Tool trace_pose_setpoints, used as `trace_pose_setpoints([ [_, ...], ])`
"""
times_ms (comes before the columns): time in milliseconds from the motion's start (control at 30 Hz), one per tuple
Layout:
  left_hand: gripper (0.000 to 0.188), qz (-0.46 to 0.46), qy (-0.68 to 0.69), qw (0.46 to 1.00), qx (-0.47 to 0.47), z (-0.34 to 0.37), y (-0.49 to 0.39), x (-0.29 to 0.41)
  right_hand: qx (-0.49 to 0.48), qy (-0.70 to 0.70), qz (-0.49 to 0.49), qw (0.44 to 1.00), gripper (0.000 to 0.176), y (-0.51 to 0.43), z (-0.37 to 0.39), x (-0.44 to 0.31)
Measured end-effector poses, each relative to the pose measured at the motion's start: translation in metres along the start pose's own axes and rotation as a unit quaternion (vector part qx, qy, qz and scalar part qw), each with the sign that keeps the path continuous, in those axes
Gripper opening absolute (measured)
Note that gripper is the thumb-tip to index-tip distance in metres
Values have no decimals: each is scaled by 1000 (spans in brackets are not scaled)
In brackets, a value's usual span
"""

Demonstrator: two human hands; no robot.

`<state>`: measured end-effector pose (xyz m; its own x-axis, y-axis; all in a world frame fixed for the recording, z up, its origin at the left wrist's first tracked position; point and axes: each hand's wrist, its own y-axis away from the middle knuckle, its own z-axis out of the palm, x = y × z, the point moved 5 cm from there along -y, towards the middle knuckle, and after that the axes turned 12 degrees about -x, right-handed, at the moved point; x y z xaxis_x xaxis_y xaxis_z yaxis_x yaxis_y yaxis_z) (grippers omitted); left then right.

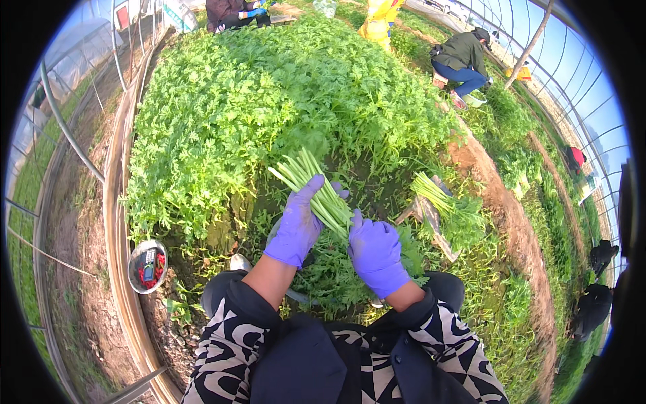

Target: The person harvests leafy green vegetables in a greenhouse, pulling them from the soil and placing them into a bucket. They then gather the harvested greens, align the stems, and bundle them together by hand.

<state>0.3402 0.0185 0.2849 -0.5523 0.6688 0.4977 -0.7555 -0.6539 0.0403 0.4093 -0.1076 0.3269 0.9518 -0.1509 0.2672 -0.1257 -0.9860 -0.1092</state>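
A bunch of leafy greens with long pale-green stems (pixel 320 194) is in my left hand (pixel 298 222), which wears a purple glove. The cut ends point up and away to the left, with the leafy end down towards my lap. My right hand (pixel 376 252), gloved alike, is curled at the lower right of the bunch, its index finger and thumb side against the stems. Its fingertips are partly hidden. Loose feathery leaves (pixel 333 278) lie below, between my knees. To the right, another bundle of greens (pixel 439 199) lies across a small wooden stool (pixel 429 217).
Dense leafy crop (pixel 282 96) stands ahead. A metal bowl (pixel 135 280) at left holds red items and a keypad device (pixel 149 267). Plastic film (pixel 116 202) edges the bed. A bare soil ridge (pixel 504 217) runs at right. A crouching person (pixel 462 60) works beyond; another (pixel 232 12) sits far ahead.
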Motion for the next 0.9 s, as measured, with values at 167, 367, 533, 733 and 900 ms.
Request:
trace_pose_setpoints([
  [167,40,47,-9,998,-41,11,0,30,-56,-284,-57,955,82,5,-33,17],
  [367,50,-10,-37,976,-215,51,9,24,-207,-737,-96,636,94,-20,4,52],
  [533,51,-71,-60,977,-190,57,12,3,-340,-826,-63,445,60,6,38,-11],
  [733,60,-162,-497,853,-2,-3,5,16,-245,-903,1,354,47,5,59,-5],
  [900,67,-113,-783,608,-69,25,8,18,-200,-868,105,441,40,6,69,15],
])
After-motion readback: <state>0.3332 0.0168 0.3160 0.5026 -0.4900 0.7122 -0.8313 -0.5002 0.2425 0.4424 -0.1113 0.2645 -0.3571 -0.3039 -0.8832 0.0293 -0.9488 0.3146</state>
